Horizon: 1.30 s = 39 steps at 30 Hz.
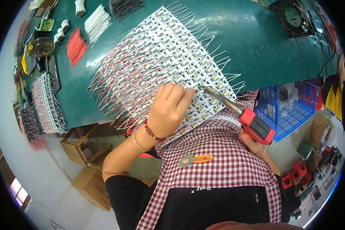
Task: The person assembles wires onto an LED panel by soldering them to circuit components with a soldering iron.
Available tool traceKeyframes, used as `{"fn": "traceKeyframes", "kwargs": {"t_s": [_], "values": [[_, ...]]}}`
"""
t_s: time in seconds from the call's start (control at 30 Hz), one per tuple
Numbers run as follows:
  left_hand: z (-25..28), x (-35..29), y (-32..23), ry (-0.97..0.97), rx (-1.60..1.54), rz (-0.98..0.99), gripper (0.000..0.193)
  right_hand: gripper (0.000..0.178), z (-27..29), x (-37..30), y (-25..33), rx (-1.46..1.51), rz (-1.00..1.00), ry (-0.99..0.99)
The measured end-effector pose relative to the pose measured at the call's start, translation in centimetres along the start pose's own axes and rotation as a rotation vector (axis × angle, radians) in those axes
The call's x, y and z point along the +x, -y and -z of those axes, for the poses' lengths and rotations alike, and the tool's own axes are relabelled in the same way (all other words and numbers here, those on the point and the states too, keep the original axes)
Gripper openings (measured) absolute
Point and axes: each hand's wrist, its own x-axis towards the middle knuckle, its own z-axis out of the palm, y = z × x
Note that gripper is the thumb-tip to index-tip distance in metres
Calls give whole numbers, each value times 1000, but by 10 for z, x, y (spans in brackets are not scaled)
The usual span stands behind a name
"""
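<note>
A large white circuit-board panel (172, 46) lies tilted across the bench's near edge. Rows of small components cover it, with thin red and white wires sticking out along its left side and pale and dark wires along its right. My left hand (168, 109) rests over the panel's lower middle, fingers curled and pinched together; whatever they pinch is too small to make out. Wrapped around the red-and-black handle of a soldering iron (258, 126) is my right hand (252, 143), partly hidden behind it. The iron's metal tip meets or hovers over the panel just right of my left fingertips.
On the green bench (249, 42) lie bundles of red wires (76, 46), white wires (97, 23) and black wires (124, 7). A black fan (293, 17) stands far right. More wired panels (48, 103) lie at left. A blue plastic basket (287, 119) sits beside the bench.
</note>
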Motion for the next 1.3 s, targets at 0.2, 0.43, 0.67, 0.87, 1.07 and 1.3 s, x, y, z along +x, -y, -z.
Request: {"fn": "traceKeyframes", "kwargs": {"t_s": [0.2,0.43,0.67,0.87,1.07,1.3], "values": [[-1,-2,0,2,-20,12,28,18,0,-2,-9,-19,48,1],[-3,-1,-2,-34,-17,17,34,17,-8,7,2,-231,307,-70],[-4,-3,-1,-28,-2,20,34,15,-3,-5,-11,-167,193,-46],[-4,-1,-1,-10,13,21,33,15,-3,-3,-8,-116,186,-42],[-6,-2,-1,-20,47,15,31,16,-4,0,-3,-97,167,-7],[-6,-1,-3,-13,57,4,31,18,-10,10,9,-278,415,-96]]}}
